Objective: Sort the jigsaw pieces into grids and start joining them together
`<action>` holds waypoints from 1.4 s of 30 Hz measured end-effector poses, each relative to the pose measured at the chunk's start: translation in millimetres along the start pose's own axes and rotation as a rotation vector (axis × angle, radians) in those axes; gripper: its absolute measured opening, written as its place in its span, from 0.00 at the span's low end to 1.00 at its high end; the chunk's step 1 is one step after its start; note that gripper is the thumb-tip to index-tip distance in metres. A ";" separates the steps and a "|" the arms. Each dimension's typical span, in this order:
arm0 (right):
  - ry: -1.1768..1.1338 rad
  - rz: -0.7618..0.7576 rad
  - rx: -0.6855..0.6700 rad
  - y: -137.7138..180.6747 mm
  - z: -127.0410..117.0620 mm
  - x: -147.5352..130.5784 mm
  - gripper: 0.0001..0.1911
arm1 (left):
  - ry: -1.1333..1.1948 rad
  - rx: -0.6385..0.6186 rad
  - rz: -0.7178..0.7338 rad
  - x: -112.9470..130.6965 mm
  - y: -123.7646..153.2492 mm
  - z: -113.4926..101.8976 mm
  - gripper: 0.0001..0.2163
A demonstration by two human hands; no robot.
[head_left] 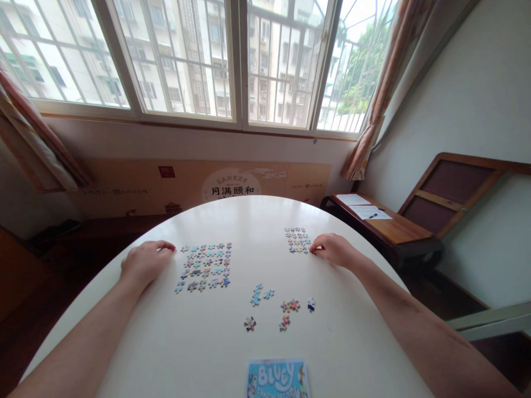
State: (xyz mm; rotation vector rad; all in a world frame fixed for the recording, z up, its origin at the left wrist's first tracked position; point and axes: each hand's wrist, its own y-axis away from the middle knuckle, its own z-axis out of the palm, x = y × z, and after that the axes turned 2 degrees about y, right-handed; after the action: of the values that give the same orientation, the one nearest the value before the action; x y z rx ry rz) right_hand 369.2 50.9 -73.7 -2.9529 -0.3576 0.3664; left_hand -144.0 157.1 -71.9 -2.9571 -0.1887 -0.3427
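My left hand [147, 262] rests at the left of the table, fingers bent and pressed together. Whether anything is between its fingertips is hidden. Just to its right lies a block of jigsaw pieces [203, 263] set out in loose rows, apart from one another. My right hand [335, 249] is closed in a pinch at the lower right corner of a smaller group of jigsaw pieces [296, 241]. Its fingertips are on a puzzle piece there. Nearer to me lie a few joined blue pieces [256, 295], colourful joined pieces [290, 305] and a dark blue-and-white piece [311, 304].
A blue Bluey picture card [277, 378] lies at the near edge of the round white table [186, 342]. Beyond the table are a printed cardboard panel [265, 179] and barred windows. A wooden bench [398, 229] with papers and a pen stands at right.
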 end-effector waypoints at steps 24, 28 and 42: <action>0.019 -0.093 0.150 5.0 -4.0 -16.8 0.10 | 0.019 0.004 -0.007 -1.1 -0.5 2.8 0.17; -0.053 -0.352 0.184 13.1 -4.3 -66.8 0.11 | 0.011 0.011 -0.001 -2.6 -0.7 4.1 0.17; 0.084 -0.347 0.010 23.0 6.3 -122.6 0.20 | 0.021 0.020 0.001 -4.2 -2.9 6.3 0.17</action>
State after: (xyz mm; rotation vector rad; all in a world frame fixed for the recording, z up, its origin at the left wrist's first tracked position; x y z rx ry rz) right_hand 257.0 -1.3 -56.4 -2.8090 -0.8352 0.1978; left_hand -147.1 160.5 -78.5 -2.9330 -0.1868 -0.3693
